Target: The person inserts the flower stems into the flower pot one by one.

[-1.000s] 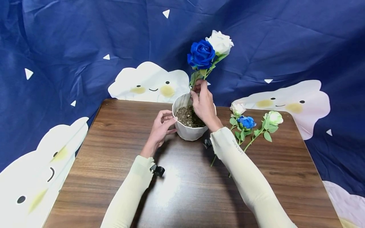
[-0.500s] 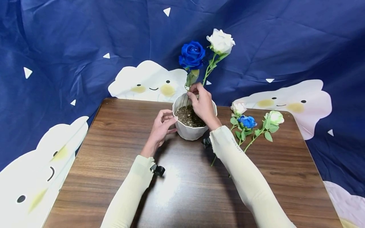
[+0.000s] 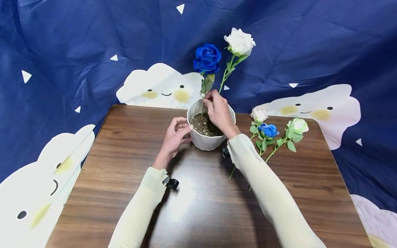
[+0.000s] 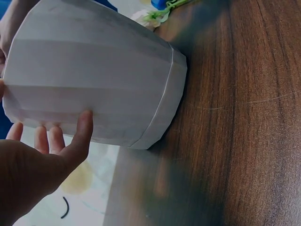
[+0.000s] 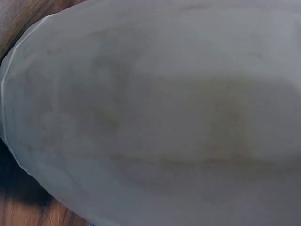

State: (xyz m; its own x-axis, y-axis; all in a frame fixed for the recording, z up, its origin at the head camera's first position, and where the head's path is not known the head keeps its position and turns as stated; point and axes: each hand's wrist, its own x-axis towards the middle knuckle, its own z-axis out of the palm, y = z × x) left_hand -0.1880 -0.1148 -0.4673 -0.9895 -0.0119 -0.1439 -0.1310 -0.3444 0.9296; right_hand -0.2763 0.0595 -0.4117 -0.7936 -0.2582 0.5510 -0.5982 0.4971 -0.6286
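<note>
My right hand (image 3: 218, 110) pinches the stem of a blue rose (image 3: 207, 59) over a white faceted pot (image 3: 207, 142). The stem's lower end reaches the dark soil (image 3: 203, 124) inside. A white rose (image 3: 240, 42) leans slightly right behind that hand, which hides the foot of its stem. With loosely spread fingers, my left hand (image 3: 175, 136) touches the pot's left side. In the left wrist view, fingertips of the left hand (image 4: 42, 165) rest against the pot's wall (image 4: 94, 70). The pot (image 5: 155, 117) fills most of the right wrist view, where no fingers show.
Right of the pot, a pale pink rose (image 3: 259, 115), a smaller blue rose (image 3: 268, 130) and a greenish-white rose (image 3: 298, 126) lie on the wooden table (image 3: 198, 206). My right forearm crosses above their stems. A blue cloth (image 3: 93, 41) with cloud prints hangs behind the table.
The blue rose has moved left, away from the white rose, and its stem now stands more upright. My right hand has shifted slightly left with it; my left hand stays against the pot.
</note>
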